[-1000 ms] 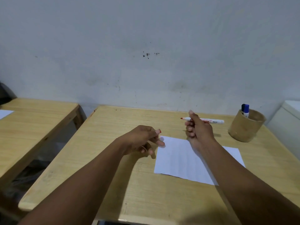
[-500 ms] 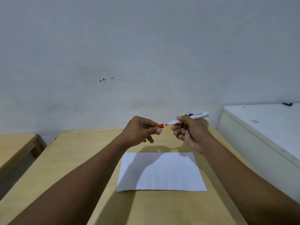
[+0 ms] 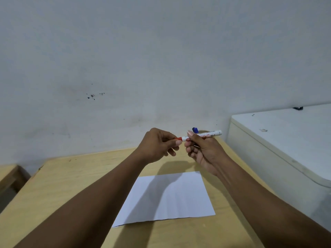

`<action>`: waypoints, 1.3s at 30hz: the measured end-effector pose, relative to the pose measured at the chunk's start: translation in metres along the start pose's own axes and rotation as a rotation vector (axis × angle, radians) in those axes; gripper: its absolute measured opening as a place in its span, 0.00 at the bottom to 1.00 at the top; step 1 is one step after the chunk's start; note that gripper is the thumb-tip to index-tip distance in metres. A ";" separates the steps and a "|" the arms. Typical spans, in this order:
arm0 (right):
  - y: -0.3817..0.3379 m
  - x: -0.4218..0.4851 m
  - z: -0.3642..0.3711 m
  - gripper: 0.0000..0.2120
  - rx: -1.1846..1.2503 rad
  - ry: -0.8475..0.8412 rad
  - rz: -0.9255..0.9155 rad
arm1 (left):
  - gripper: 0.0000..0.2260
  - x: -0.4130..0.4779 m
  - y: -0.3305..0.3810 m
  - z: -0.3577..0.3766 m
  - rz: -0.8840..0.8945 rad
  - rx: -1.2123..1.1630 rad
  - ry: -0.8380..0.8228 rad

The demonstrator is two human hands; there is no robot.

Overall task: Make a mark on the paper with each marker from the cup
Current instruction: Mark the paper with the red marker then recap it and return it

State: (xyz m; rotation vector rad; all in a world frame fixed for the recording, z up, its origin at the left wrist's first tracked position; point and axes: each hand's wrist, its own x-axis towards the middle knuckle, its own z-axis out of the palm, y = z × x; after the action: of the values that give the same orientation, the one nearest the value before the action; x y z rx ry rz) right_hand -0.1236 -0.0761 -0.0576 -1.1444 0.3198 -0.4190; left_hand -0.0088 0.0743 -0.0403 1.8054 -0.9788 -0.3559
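Note:
My right hand point(image 3: 204, 151) grips the white barrel of a red marker point(image 3: 208, 134), held level above the table. My left hand point(image 3: 157, 145) pinches the red cap point(image 3: 178, 138), which sits on the marker's left end. Both hands hover over the far edge of a white sheet of paper point(image 3: 170, 197) that lies flat on the wooden table point(image 3: 59, 185); no mark shows on it. Behind my right hand a blue marker cap point(image 3: 195, 130) pokes up; the cup around it is almost wholly hidden.
A white cabinet top point(image 3: 286, 140) stands close on the right of the table. A second wooden table's corner point(image 3: 9, 174) is at the far left. A grey wall runs behind.
The red cap, held apart from the marker tip half a second ago, now sits on the marker's end. Earlier the hands rose from the paper and the view swung right.

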 end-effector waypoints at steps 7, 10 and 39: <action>-0.046 0.025 -0.034 0.20 -0.192 0.233 -0.215 | 0.09 0.035 0.023 -0.004 0.024 0.065 0.070; -0.065 0.034 -0.058 0.18 -0.539 0.252 -0.370 | 0.10 0.058 0.042 -0.006 0.082 0.229 0.051; -0.028 0.068 -0.080 0.11 -1.079 0.247 -0.283 | 0.07 0.106 0.035 0.041 0.252 0.794 -0.036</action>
State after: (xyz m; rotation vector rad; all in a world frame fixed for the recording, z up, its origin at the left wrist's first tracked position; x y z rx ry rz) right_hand -0.1045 -0.1825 -0.0645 -2.2139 0.6397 -0.6675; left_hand 0.0159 -0.0379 -0.0082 2.3293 -1.4892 0.1977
